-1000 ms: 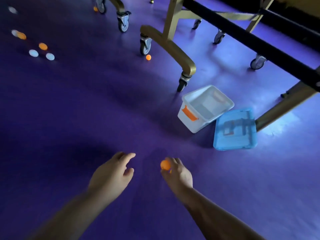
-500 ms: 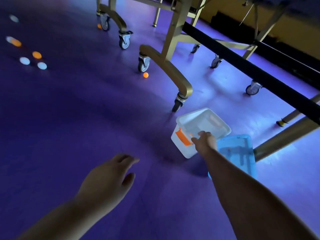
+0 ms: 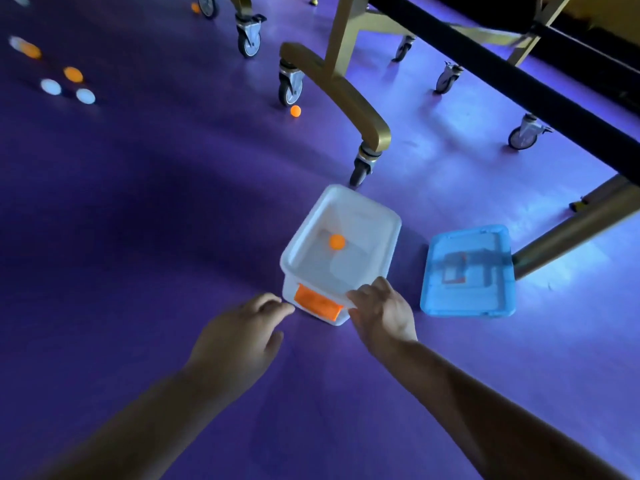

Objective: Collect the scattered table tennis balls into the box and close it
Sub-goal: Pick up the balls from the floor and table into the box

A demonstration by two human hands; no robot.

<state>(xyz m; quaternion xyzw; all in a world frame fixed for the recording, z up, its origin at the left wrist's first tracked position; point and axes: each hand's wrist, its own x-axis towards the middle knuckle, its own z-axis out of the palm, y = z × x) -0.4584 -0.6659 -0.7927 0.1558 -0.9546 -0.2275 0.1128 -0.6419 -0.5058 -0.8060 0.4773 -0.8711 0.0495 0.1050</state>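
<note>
A white plastic box (image 3: 360, 206) with an orange latch (image 3: 317, 303) stands open on the purple floor. One orange ball (image 3: 337, 242) lies inside it. Its blue lid (image 3: 467, 271) lies flat on the floor just right of the box. My right hand (image 3: 384, 311) hovers at the box's near rim, fingers spread, holding nothing. My left hand (image 3: 242, 336) is beside the near left corner, fingers loose and empty. Another orange ball (image 3: 295, 111) lies by a caster. Several orange and white balls (image 3: 73, 74) are scattered at the far left.
The gold frame of a table tennis table (image 3: 349, 95) on caster wheels (image 3: 362, 169) stands just behind the box. Its dark crossbar (image 3: 519, 84) runs to the right. A slanted gold leg (image 3: 571, 226) comes down behind the lid. One more orange ball (image 3: 195, 8) sits by a far caster.
My right hand carried an orange ball to the box and let it go; the ball now lies inside. Both hands have come close to the box's near side.
</note>
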